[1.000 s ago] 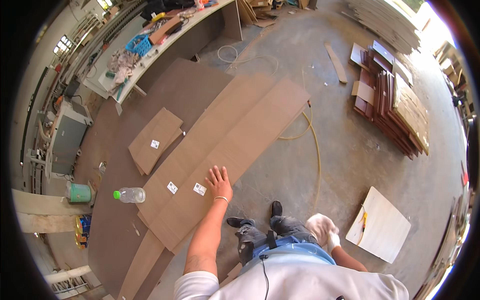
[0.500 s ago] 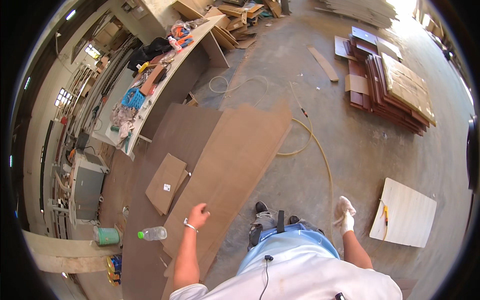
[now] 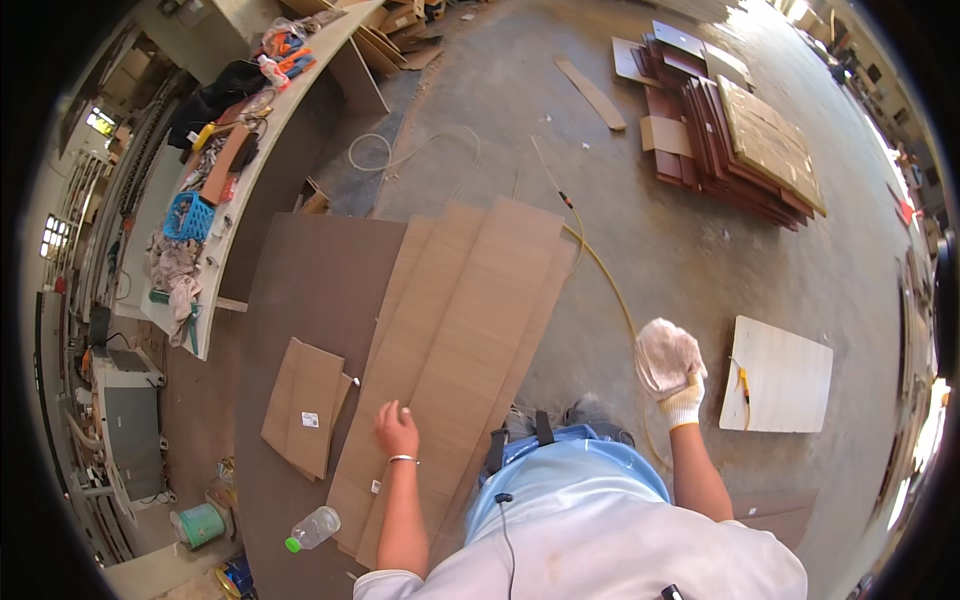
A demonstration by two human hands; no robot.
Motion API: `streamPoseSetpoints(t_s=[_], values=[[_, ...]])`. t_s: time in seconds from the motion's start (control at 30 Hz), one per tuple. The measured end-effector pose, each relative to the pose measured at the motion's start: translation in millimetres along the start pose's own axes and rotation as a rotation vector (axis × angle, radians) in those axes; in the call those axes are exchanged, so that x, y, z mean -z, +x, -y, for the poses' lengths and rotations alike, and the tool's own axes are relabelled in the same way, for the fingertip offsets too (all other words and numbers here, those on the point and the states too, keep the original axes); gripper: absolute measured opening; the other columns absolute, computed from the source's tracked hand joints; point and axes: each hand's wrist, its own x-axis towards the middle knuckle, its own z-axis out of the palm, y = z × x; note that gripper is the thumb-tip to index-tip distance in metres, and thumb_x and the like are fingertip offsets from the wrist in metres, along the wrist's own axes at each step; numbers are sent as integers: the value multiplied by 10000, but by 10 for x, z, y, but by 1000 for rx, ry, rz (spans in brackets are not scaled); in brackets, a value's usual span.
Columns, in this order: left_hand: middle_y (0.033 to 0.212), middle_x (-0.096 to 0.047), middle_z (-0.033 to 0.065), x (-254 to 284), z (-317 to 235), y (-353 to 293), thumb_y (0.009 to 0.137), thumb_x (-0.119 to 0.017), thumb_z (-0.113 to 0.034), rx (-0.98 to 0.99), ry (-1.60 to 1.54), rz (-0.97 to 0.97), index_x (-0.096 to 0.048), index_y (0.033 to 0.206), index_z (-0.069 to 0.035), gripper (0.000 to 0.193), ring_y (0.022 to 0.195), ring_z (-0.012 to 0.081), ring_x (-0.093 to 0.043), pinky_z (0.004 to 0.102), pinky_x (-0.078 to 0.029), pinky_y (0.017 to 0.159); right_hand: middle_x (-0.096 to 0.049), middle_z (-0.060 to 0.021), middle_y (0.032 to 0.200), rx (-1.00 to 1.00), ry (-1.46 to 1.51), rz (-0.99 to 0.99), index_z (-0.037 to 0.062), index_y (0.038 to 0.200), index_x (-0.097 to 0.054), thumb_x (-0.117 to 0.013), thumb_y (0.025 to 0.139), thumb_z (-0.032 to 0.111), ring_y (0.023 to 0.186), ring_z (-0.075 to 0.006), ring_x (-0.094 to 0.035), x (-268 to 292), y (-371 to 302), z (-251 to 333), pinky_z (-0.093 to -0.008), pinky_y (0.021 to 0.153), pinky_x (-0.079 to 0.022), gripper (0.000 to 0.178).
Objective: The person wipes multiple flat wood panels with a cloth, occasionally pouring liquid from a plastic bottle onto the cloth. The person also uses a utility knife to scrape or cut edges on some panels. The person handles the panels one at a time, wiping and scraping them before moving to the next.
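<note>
Several long wood-grain boards lie overlapping on a dark brown panel in front of me. My left hand, bare with a bracelet at the wrist, is over the left boards with its fingers loosely stretched; whether it touches them I cannot tell. Out to the right, my right hand wears a whitish knitted glove and grips a pinkish-white rag above the floor. Short brown board pieces with a white label lie left of my left hand. Nearer me lies a clear plastic bottle with a green cap.
A cluttered workbench with a blue basket stands at the left. A yellow hose runs across the floor. Stacked red-brown panels stand far right; an air blow gun rests on a pale board. A green can stands lower left.
My right hand has moved forward and up with the rag, which now shows spread out. My left hand stays over the boards. The view has shifted, and the boards' separate edges show more clearly.
</note>
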Motion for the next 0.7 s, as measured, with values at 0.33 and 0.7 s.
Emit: streamPoseSetpoints(t_s=[0.33,0.7], values=[[1710,-327,204,-846,-904,282,984,-620,-278,101,193,172,-313,1640,3,777,1581,370,-301,574,-179,1296,-653,-162,1173,435,-1846,839,87,1272,-650,-589,934,119,1163,-337,-611,-1693,528,-1571,-466,1035,-472,345],[1724,-299,212,-1004,-1026,332,1070,-409,-355,62,261,65,-300,1647,23,698,1606,405,-243,587,-112,1304,-639,-141,1426,382,-1787,1002,94,1366,-657,-648,862,140,1416,-339,-522,-1611,1813,-2295,-502,1252,-317,506]])
